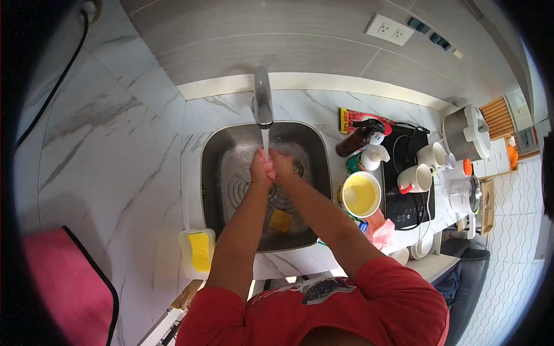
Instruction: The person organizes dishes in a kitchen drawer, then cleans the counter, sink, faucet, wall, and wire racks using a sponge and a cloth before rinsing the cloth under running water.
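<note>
Water runs from the faucet [263,98] down onto my two hands, which are close together over the steel sink [209,173]. My left hand [259,166] and my right hand [282,165] are both closed on a small pink cloth [269,168], mostly covered by the fingers. On the sink floor, below my hands, lies a yellow-brown sponge [280,220]. The drain is partly hidden behind my wrists.
Left of the sink sits a white container [187,254] with a yellow sponge [200,252]. On the right are a yellow-filled tub [360,195], a pump bottle [369,158], a dark spray bottle [353,142], a black cooktop [404,207] and mugs [416,179].
</note>
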Available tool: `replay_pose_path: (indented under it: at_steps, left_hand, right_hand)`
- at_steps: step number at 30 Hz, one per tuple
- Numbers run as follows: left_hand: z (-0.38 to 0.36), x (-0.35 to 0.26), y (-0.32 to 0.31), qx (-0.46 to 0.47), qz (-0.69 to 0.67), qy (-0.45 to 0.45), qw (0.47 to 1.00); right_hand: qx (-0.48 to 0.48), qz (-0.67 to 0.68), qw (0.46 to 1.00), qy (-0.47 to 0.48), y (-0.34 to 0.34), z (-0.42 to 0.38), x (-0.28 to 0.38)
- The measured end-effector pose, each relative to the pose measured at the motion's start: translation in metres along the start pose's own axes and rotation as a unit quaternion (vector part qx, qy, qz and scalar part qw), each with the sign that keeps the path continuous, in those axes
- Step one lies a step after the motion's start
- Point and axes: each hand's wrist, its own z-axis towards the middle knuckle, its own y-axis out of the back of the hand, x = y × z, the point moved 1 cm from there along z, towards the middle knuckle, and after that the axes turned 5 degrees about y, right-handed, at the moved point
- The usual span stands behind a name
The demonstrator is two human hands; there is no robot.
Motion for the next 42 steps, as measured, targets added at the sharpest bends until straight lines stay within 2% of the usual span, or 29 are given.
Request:
replay_pose_path:
  at_steps: [1, 3, 4, 6, 7, 8, 9, 10, 12, 13, 15, 16, 18, 19, 21, 22, 24, 25, 26, 28, 29, 31, 33, 34, 35, 37, 39, 40, 42]
  left_hand:
    - [0.002, -0.002, 0.003, 0.017, 0.013, -0.015, 1.0]
    - [-0.01, -0.005, -0.013, -0.138, 0.175, -0.036, 0.974]
    - [-0.012, -0.006, -0.015, -0.142, 0.171, -0.039, 0.974]
    - [-0.016, -0.013, -0.02, -0.096, 0.333, -0.145, 0.927]
    - [-0.016, -0.017, -0.016, -0.101, 0.33, -0.148, 0.927]
    - [-0.016, -0.024, -0.012, -0.065, 0.45, -0.224, 0.862]
    - [-0.015, -0.029, -0.009, -0.028, 0.56, -0.293, 0.774]
    - [-0.014, -0.033, -0.006, -0.032, 0.559, -0.294, 0.775]
    - [-0.009, -0.036, -0.002, 0.091, 0.437, -0.081, 0.891]
    - [-0.019, -0.04, -0.011, 0.089, 0.436, -0.081, 0.892]
    - [-0.044, -0.047, -0.036, 0.038, 0.345, 0.046, 0.937]
    - [-0.045, -0.046, -0.032, 0.037, 0.345, 0.05, 0.937]
    - [-0.038, -0.049, -0.023, 0.085, 0.372, 0.035, 0.924]
    - [-0.037, -0.048, -0.02, 0.086, 0.372, 0.038, 0.923]
    - [-0.032, -0.049, -0.017, 0.083, 0.465, -0.038, 0.881]
    - [-0.033, -0.05, -0.016, 0.085, 0.465, -0.036, 0.88]
    - [-0.032, -0.05, -0.015, 0.069, 0.506, -0.046, 0.859]
    - [-0.036, -0.048, -0.017, 0.07, 0.506, -0.044, 0.858]
    - [-0.041, -0.048, -0.022, 0.042, 0.519, -0.071, 0.851]
    - [-0.044, -0.046, -0.024, 0.015, 0.531, -0.099, 0.841]
    - [-0.043, -0.047, -0.023, -0.009, 0.533, -0.121, 0.837]
    - [-0.039, -0.046, -0.02, -0.032, 0.536, -0.142, 0.832]
    - [-0.032, -0.046, -0.016, -0.069, 0.621, -0.195, 0.756]
    - [-0.032, -0.046, -0.014, -0.069, 0.621, -0.195, 0.756]
    - [-0.032, -0.046, -0.011, -0.081, 0.609, -0.183, 0.767]
    - [-0.037, -0.045, -0.015, -0.091, 0.598, -0.172, 0.778]
    - [-0.051, -0.042, -0.022, -0.186, 0.474, -0.102, 0.855]
    - [-0.049, -0.042, -0.021, -0.184, 0.476, -0.101, 0.854]
    - [-0.035, -0.043, -0.007, -0.182, 0.518, -0.023, 0.835]
  right_hand:
    - [0.006, -0.003, 1.0, -0.003, 0.006, 0.006, -0.003]
    - [0.135, 0.108, 0.979, -0.111, 0.019, 0.018, -0.019]
    - [0.138, 0.104, 0.978, -0.115, 0.018, 0.013, -0.018]
    - [0.216, 0.162, 0.943, -0.193, 0.013, 0.002, -0.016]
    - [0.219, 0.158, 0.942, -0.198, 0.01, -0.01, -0.003]
    - [0.248, 0.1, 0.936, -0.228, 0.004, -0.028, 0.019]
    - [0.275, 0.042, 0.925, -0.257, 0.002, -0.039, 0.03]
    - [0.277, 0.039, 0.924, -0.261, 0.004, -0.039, 0.028]
    - [0.309, 0.053, 0.914, -0.258, 0.005, -0.037, 0.025]
    - [0.31, 0.052, 0.913, -0.259, 0.013, -0.028, 0.02]
    - [0.481, 0.037, 0.823, -0.3, 0.029, -0.006, 0.008]
    - [0.478, 0.039, 0.824, -0.302, 0.025, -0.013, 0.01]
    - [0.403, -0.144, 0.861, -0.273, 0.01, -0.024, 0.016]
    - [0.401, -0.144, 0.863, -0.273, 0.01, -0.022, 0.012]
    - [0.484, -0.099, 0.821, -0.287, 0.009, -0.018, 0.005]
    - [0.482, -0.098, 0.822, -0.286, 0.006, -0.023, 0.005]
    - [0.384, -0.193, 0.859, -0.277, 0.003, -0.029, 0.007]
    - [0.382, -0.193, 0.861, -0.277, 0.006, -0.025, -0.001]
    - [0.468, -0.292, 0.825, -0.123, 0.012, -0.012, -0.015]
    - [0.534, -0.38, 0.754, 0.038, 0.016, -0.002, -0.032]
    - [0.534, -0.518, 0.646, 0.171, 0.017, -0.001, -0.037]
    - [0.507, -0.631, 0.507, 0.295, 0.012, -0.009, -0.037]
    - [0.451, -0.788, 0.258, 0.331, -0.022, -0.057, 0.015]
    - [0.451, -0.788, 0.258, 0.331, -0.02, -0.061, 0.015]
    - [0.409, -0.738, 0.466, 0.266, -0.019, -0.064, 0.016]
    - [0.344, -0.65, 0.651, 0.189, -0.019, -0.072, 0.021]
    - [0.217, -0.666, 0.689, 0.187, -0.022, -0.085, 0.025]
    - [0.214, -0.665, 0.69, 0.187, -0.021, -0.088, 0.021]
    - [0.176, -0.693, 0.678, 0.171, -0.014, -0.09, 0.009]
